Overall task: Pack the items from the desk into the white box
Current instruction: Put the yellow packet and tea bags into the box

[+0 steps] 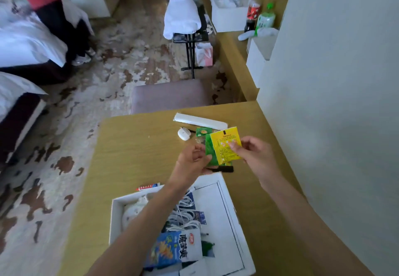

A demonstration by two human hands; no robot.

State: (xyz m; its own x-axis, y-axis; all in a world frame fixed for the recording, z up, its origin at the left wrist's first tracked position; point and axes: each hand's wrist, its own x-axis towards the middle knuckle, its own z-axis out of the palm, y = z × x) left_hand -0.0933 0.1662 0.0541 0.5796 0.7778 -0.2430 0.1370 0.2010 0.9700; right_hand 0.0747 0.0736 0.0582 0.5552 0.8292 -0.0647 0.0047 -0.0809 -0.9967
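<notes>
Step in hand: transfer of loose sachets from desk to box. Both hands are raised above the desk (133,146), just beyond the far edge of the white box (133,195).

Right hand (252,152): thumb and fingers closed in a pinch on the right edge of a yellow sachet (226,146), held printed side up. Left hand (192,161): fingers curled on the left edge of a green sachet (209,153), which lies partly behind the yellow one. Whether the two sachets touch, I cannot tell.

White box: open, on the near part of the desk, under my forearms. Contents noted: a blue-and-white snack bag (172,247), white cables (183,213) and a pale bundle at the left wall.

Not yet packed, on the desk beyond my hands: a long white packet (200,121), a small white device (184,134), a second green sachet (203,132), and a black object (225,169) near the box's far edge. A red-and-white tube (149,187) lies just beside the box's far left wall.

Assessment: packing is partly done. The next move calls for bringing both sachets back and down over a free patch of the box, then releasing them flat so they do not slide under the cables.
</notes>
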